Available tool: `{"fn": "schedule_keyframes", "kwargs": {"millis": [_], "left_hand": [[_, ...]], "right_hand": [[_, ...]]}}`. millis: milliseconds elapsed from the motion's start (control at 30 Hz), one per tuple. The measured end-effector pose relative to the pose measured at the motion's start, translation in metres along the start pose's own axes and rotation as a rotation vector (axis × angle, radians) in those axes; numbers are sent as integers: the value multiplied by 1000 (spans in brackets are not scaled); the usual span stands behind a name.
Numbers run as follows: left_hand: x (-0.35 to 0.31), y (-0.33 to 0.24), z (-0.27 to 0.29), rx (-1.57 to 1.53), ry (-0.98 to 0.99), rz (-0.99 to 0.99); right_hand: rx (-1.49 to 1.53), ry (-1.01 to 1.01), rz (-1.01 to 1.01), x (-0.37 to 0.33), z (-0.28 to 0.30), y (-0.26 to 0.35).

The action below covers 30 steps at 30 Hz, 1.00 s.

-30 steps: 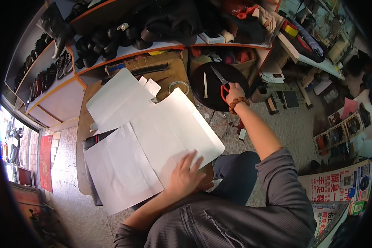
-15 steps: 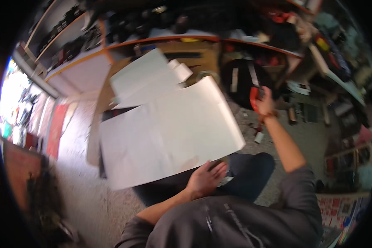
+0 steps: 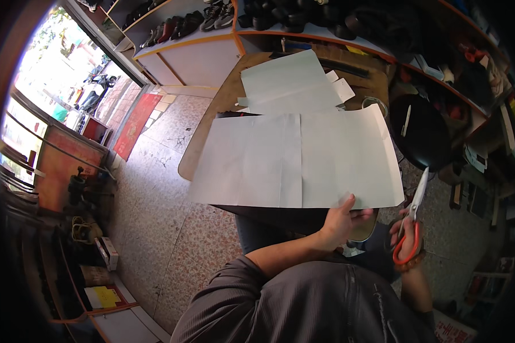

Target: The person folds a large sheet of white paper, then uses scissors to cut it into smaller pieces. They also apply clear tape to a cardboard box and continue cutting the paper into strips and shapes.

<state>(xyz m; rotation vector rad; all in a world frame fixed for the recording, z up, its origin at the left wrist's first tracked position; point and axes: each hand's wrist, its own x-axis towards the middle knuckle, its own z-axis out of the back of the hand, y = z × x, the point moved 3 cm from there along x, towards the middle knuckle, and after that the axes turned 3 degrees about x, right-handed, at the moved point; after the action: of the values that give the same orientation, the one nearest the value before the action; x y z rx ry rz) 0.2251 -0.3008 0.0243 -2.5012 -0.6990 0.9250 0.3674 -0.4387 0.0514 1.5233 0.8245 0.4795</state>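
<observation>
A large off-white paper sheet (image 3: 343,160), creased and folded up along its right edge, lies over the table and reaches past its near side. My left hand (image 3: 339,224) pinches its near edge, thumb on top and fingers underneath. Just off the sheet's near right corner, my right hand (image 3: 405,239) grips a pair of scissors (image 3: 419,193) by the orange-red handles, blades pointing away from me. Behind the large sheet lies a smaller pale sheet (image 3: 289,83), with small white paper pieces (image 3: 343,90) beside it.
The brown table (image 3: 209,137) stands before my knees. A black round stool seat (image 3: 426,140) at right bears a thin white stick (image 3: 406,121). Shelves of shoes (image 3: 183,26) run along the back. At far left, an open doorway (image 3: 68,63) lets in light.
My right hand has brought the scissors back from above the stool to beside the sheet's near corner. My left hand now grips the sheet's edge. The view has swung left.
</observation>
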Motion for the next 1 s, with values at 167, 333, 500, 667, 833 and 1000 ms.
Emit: {"fn": "schedule_keyframes", "kwargs": {"millis": [167, 333, 500, 667, 833, 1000], "left_hand": [[-2, -11, 4, 74, 104, -68], [-5, -28, -9, 272, 152, -252], [-12, -40, -27, 399, 194, -391], [-19, -46, -35, 436, 205, -421], [-24, -50, -41, 470, 242, -471], [-27, -50, -45, 471, 248, -495]], "right_hand": [[-94, 50, -209, -54, 8, -18], [-264, 187, -203, -76, 8, -35], [-198, 251, -232, -64, -11, -27], [-183, 256, -155, -39, -31, -6], [-273, 243, -56, -32, -38, 6], [-302, 183, -7, -33, -39, 5]]}}
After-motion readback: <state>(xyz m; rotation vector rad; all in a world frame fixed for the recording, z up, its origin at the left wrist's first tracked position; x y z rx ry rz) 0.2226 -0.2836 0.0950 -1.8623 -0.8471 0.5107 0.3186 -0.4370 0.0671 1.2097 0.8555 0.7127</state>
